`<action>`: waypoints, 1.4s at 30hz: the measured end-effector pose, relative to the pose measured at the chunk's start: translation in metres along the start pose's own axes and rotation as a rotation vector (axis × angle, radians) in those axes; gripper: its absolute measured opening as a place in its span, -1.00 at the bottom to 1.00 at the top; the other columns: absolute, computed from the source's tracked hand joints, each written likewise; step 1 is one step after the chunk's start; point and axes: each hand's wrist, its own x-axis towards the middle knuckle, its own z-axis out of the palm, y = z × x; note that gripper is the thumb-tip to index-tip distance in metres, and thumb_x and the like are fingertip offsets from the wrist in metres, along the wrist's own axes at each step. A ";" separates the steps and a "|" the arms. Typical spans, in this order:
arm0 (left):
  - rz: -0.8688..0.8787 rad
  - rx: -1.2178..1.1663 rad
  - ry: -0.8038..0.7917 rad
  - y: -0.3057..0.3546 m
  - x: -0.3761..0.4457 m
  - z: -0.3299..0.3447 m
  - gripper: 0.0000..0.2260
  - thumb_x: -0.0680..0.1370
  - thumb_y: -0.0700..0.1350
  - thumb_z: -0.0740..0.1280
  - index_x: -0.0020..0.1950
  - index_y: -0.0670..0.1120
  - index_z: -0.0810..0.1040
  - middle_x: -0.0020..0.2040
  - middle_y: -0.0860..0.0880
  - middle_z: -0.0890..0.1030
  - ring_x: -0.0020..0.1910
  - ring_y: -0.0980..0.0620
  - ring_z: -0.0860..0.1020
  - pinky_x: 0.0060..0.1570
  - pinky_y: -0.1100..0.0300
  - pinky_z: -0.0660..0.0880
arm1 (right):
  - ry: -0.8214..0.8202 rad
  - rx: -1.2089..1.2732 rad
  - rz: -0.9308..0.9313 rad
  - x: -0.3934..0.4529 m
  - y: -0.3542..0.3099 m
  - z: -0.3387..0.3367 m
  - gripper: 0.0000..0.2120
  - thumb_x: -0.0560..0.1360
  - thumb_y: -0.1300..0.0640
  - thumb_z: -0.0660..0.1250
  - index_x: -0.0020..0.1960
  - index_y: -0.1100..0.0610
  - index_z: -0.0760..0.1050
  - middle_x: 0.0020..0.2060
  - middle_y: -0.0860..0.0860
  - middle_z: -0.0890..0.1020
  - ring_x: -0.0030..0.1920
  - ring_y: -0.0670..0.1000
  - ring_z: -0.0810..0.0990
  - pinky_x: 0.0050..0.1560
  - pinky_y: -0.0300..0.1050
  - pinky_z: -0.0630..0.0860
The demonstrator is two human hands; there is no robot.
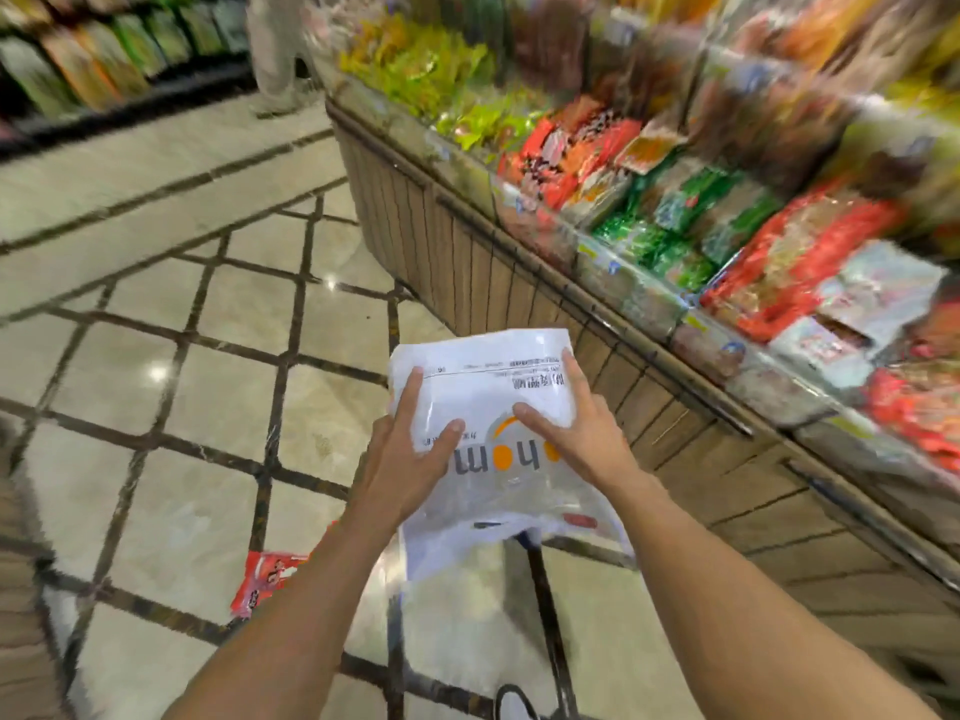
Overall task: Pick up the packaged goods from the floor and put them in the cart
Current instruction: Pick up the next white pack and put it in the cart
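Both hands hold a white plastic shopping bag [488, 387] with grey lettering and an orange dot, lifted above the tiled floor. My left hand [405, 459] grips its left edge, thumb on the front. My right hand [576, 428] grips the right side, fingers spread over the printing. A red packaged good [265, 579] lies flat on the floor below and left of the bag, partly hidden by my left forearm. No cart is visible.
A wood-panelled display counter [519, 283] with heaped snack packets [675, 200] runs along the right. Shelves of goods [104, 59] line the far left. A person's legs [280, 49] stand at the top of the aisle. Beige tiled floor [182, 356] spreads on the left.
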 end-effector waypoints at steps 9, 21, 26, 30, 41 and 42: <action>0.408 0.008 -0.199 0.211 -0.048 -0.042 -0.29 0.46 0.48 0.21 0.52 0.50 -0.07 0.46 -0.23 0.46 0.41 -0.26 0.46 0.26 -0.09 0.45 | 0.389 0.053 -0.094 -0.143 -0.045 -0.202 -0.16 0.44 -0.51 0.26 0.59 -0.39 -0.05 0.54 0.11 0.39 0.53 0.13 0.36 0.47 0.13 0.33; 0.954 0.009 -0.686 0.402 -0.279 0.110 -0.28 0.44 0.53 0.17 0.50 0.53 -0.10 0.54 -0.03 0.41 0.44 -0.17 0.45 0.39 -0.19 0.37 | 0.970 0.070 0.314 -0.478 0.092 -0.336 -0.17 0.42 -0.56 0.19 0.57 -0.44 -0.09 0.63 -0.04 0.21 0.60 0.12 0.23 0.50 0.26 0.27; 1.101 0.013 -0.870 0.449 -0.418 0.193 -0.28 0.36 0.61 0.13 0.45 0.60 -0.11 0.34 -0.18 0.60 0.29 -0.24 0.56 0.32 -0.24 0.44 | 1.122 0.112 0.499 -0.634 0.161 -0.362 -0.11 0.32 -0.66 0.12 0.54 -0.49 -0.14 0.61 0.08 0.25 0.58 0.20 0.27 0.48 0.28 0.29; 1.191 0.046 -0.994 0.472 -0.539 0.246 -0.27 0.38 0.57 0.15 0.50 0.52 -0.06 0.25 -0.20 0.65 0.23 -0.20 0.59 0.28 -0.19 0.47 | 1.216 0.163 0.559 -0.756 0.214 -0.374 -0.15 0.44 -0.52 0.23 0.60 -0.39 -0.08 0.59 0.11 0.29 0.59 0.18 0.23 0.50 0.26 0.28; 1.235 0.063 -1.204 0.482 -0.793 0.377 -0.18 0.47 0.44 0.27 0.55 0.42 -0.18 0.45 0.12 0.48 0.30 -0.14 0.57 0.24 -0.14 0.51 | 1.469 0.312 0.656 -0.970 0.359 -0.380 -0.21 0.47 -0.33 0.42 0.58 -0.15 0.16 0.33 -0.14 0.52 0.34 0.03 0.53 0.15 -0.08 0.51; 1.242 0.049 -1.217 0.484 -0.807 0.388 -0.19 0.50 0.40 0.29 0.55 0.42 -0.18 0.43 0.14 0.50 0.26 -0.13 0.60 0.22 -0.14 0.52 | 1.495 0.333 0.656 -0.979 0.373 -0.382 -0.27 0.47 -0.31 0.43 0.53 -0.14 0.24 0.25 -0.17 0.54 0.26 0.00 0.56 0.06 -0.11 0.48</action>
